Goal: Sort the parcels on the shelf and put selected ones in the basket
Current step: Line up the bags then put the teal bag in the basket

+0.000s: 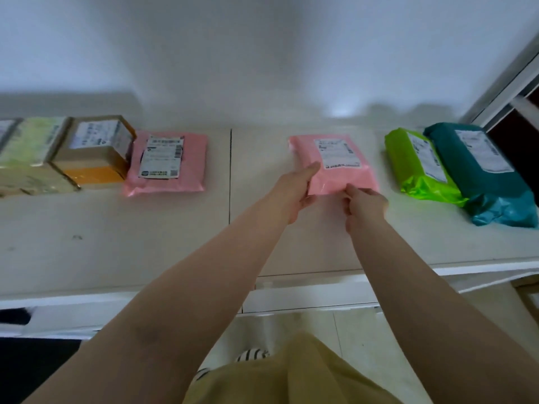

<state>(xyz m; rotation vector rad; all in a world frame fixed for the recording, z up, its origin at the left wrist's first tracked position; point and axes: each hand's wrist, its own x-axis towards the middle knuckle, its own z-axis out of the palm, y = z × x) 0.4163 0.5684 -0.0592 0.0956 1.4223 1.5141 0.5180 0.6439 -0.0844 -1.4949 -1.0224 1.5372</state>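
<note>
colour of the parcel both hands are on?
Pink, with a white label; parcel shows in the head view.

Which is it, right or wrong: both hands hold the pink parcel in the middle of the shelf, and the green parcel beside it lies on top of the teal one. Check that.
Wrong in one respect. The head view shows the teal parcel lying on top of the green parcel, overlapping its right edge, not under it. The rest stands: the left hand and right hand both hold the pink parcel in the middle of the shelf.
</note>
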